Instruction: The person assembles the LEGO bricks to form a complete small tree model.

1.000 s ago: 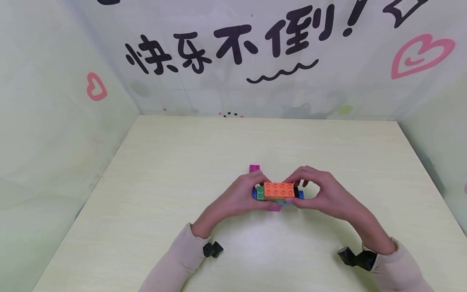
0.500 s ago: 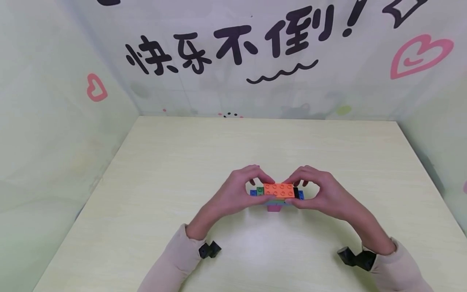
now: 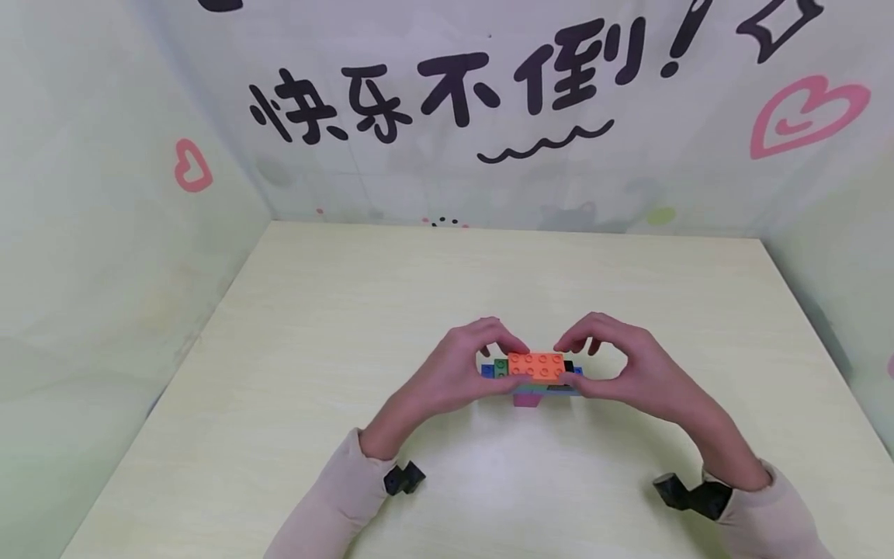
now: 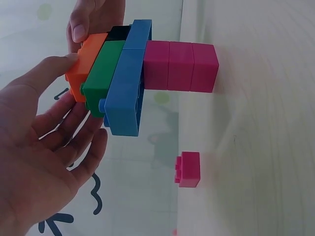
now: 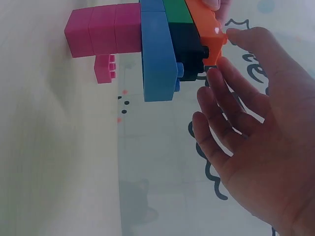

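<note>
A toy-brick build stands on the table: a column of pink bricks (image 4: 181, 66), a row of blue bricks (image 4: 125, 91) across it, then a green brick (image 4: 104, 73) and a black brick (image 5: 187, 51). On top lies an orange brick (image 3: 536, 365) with its studs upward. My left hand (image 3: 450, 373) pinches the orange brick's left part between thumb and fingers. At its right end is my right hand (image 3: 635, 373), fingers loosely bent. The right thumb tip lies close against the brick's edge; whether it touches, I cannot tell.
One loose pink brick (image 4: 190, 169) rests on the table (image 3: 349, 295) behind the build; the hands hide it in the head view. A printed sheet (image 3: 391, 178) with black characters and hearts rises behind the table, and pale side walls flank it.
My left fingers have shifted from the build's left side onto the orange brick. More recently, the right hand has drawn slightly right, its fingers coming off the brick. The head view has tilted slightly.
</note>
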{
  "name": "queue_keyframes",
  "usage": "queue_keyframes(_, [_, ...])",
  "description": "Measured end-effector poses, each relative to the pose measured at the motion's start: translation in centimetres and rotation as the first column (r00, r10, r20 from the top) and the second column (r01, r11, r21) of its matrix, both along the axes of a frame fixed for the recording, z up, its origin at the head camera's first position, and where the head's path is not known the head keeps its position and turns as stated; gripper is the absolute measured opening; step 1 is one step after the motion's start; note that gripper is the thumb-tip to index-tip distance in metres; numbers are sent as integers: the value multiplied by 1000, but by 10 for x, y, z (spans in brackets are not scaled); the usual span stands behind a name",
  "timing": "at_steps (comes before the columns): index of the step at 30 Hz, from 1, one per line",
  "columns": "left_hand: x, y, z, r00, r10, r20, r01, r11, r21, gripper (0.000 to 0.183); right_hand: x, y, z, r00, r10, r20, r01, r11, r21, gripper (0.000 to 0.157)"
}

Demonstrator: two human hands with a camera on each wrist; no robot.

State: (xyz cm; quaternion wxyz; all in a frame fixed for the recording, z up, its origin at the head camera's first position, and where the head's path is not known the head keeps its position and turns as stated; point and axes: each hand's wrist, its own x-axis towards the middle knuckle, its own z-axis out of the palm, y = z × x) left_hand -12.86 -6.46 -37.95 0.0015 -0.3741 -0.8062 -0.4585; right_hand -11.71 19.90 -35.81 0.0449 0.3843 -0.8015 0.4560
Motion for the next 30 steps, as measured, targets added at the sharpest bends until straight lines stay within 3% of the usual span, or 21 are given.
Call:
queue_keyframes(5, [-1,1,-1,1000,-14,12,14,1000,16,31,6,-5,13,1000,21,16,-20,999,-30,40])
queue_keyframes(12, [-5,1,0,999,-43,21,42,998,49,29,-5,6,-11,999,32,-10,-32,999,-23,46])
queue_keyframes(16, [-6,2,-2,999,-43,21,41,998,54,30,-8,9,-17,999,37,-30,-38,999,-4,47])
queue_keyframes(23, [-5,3,-6,998,-49,44,47,997,58,33,-7,13,-23,999,28,43,-31,997,70,50])
queue_keyframes(27, [-10,-2,-8,993,-74,90,65,993,101,36,-7,12,-24,998,15,58,-23,990,140,46])
queue_keyframes(30, [-19,-12,-12,987,-29,159,5,989,151,37,-8,10,-24,998,12,62,-21,988,155,43])
